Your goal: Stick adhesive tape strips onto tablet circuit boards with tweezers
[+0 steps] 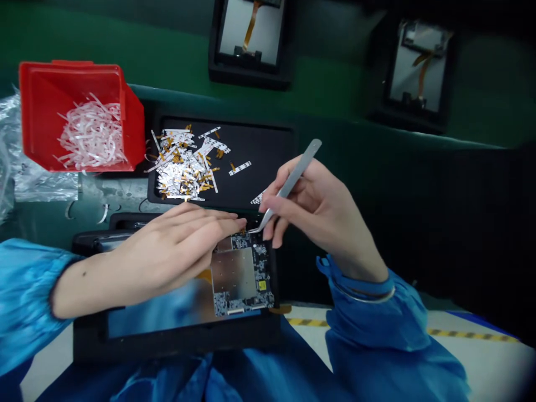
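A pair of bent-tip metal tweezers (296, 174) is held in my right hand (320, 215), its tip at the upper edge of a circuit board (234, 273). My left hand (176, 251) reaches across from the left with its fingers stretched out. Its fingertips rest at the board's top edge, beside a small orange piece close to the tweezers' tip; its thumb is hidden. The board, with a large metal shield, lies at the right end of a device with a shiny panel (159, 310), set in a black holder (176, 343).
A black tray (268, 148) behind my hands carries a pile of white strips with orange flex tails (184, 167). To its left, a red bin (136, 128) contains thin white scraps, near clear plastic bags (42, 184). Two black holders (251, 75) (377, 106) with devices stand farther back.
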Available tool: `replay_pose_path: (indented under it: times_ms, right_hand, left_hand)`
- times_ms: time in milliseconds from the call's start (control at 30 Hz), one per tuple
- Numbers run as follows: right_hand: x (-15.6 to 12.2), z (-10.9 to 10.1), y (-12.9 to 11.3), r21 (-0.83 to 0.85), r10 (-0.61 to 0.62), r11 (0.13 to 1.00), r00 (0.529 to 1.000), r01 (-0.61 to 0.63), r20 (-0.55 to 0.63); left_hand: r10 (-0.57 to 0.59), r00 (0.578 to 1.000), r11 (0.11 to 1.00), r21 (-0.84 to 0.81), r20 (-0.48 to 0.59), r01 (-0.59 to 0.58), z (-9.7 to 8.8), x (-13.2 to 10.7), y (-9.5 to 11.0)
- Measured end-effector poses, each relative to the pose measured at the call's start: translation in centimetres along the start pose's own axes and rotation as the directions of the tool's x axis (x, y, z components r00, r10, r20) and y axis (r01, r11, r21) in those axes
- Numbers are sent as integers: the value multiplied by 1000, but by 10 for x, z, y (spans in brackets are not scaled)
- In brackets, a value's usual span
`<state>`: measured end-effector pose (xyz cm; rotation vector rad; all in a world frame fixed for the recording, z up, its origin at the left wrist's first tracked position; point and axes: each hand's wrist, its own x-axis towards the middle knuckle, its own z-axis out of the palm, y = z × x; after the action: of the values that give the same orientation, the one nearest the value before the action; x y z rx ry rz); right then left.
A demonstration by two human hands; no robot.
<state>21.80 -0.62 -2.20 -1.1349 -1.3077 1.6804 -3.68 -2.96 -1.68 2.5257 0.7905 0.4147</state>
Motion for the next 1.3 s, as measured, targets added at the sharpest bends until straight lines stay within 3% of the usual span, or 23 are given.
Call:
replay_pose_path:
  times_ms: [267, 400, 633, 833, 1067, 1300]
  right_hand:
    - [-1, 2, 3, 37, -26, 999, 1000, 26, -3]
    - [-1, 4, 6, 43, -43, 998, 997, 45, -61]
    - [0, 3, 10, 78, -98, 992, 994, 102, -46]
    - [0, 4, 8, 85, -74, 993, 996, 79, -56]
    - [-2, 4, 7, 44, -72, 996, 993, 76, -94]
    - [-2, 4, 7, 90, -70, 993, 993, 78, -91]
  left_hand:
    - [-128, 992, 971, -204, 4, 126, -9, 19, -1]
    - [-191, 981, 960, -204, 22, 192, -11, 29, -4]
    - [-75, 997, 997, 24, -21, 75, -7, 35, 0]
    - [-54, 999, 998, 14, 4, 54, -5, 42, -2]
    - [11, 1000, 996, 88, 13, -12, -13, 24, 9]
    - [83, 990, 965, 241, 110, -107, -15, -8, 22]
